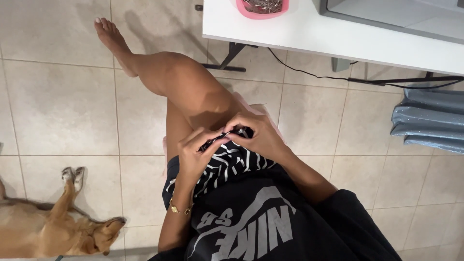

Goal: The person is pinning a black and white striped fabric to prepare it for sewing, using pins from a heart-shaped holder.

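Observation:
I sit with one leg crossed over the other. A piece of black fabric with white stripes (232,164) lies on my lap. My left hand (195,152) pinches its upper edge from the left. My right hand (258,133) pinches the same edge from the right, fingertips almost touching the left ones. Both hands are held close together just above my thigh. A thin gold bracelet (179,209) circles my left wrist. Whether a needle or pin is between the fingers cannot be made out.
A white table (338,38) stands ahead with a pink bowl of metal pins (262,7) and a grey machine (391,14). Black cables (338,77) hang under it. Folded blue shiny cloth (427,121) lies at right. A tan dog (58,232) lies on the tiled floor at left.

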